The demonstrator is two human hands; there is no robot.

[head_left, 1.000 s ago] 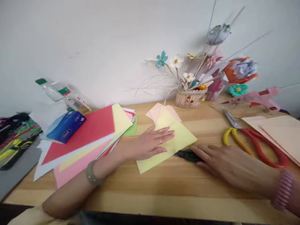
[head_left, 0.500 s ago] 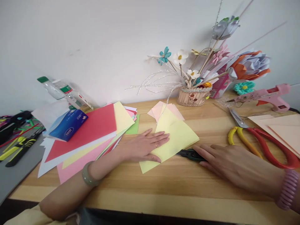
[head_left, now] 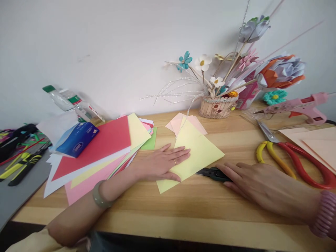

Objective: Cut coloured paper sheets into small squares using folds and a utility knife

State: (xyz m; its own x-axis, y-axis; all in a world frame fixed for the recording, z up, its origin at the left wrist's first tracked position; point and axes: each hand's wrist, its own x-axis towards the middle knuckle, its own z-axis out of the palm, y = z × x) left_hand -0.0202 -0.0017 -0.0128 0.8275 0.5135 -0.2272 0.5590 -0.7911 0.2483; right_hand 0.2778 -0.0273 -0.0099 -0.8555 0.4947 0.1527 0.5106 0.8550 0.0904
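A folded sheet of yellow paper point(head_left: 198, 148) lies on the wooden table. My left hand point(head_left: 164, 162) rests flat on its left part, fingers spread, holding it down. Low and close to the tabletop, my right hand point(head_left: 252, 182) is closed around a dark utility knife point(head_left: 216, 174). The knife's front end points left and meets the paper's lower right edge. Whether its tip is under the paper or between the layers, I cannot tell. Behind the yellow sheet lie pale pink paper pieces point(head_left: 195, 123), partly covered by it.
Left of my hands is a pile of coloured paper point(head_left: 102, 145) with a blue tissue pack point(head_left: 77, 140) on it. Scissors point(head_left: 296, 161) and peach paper sheets point(head_left: 312, 140) lie at right. A flower basket point(head_left: 218, 107) and pink glue gun point(head_left: 307, 108) stand behind.
The layers at the yellow paper's right corner lie closer together than before. Both hands stay in nearly the same place; the view has shifted very slightly.
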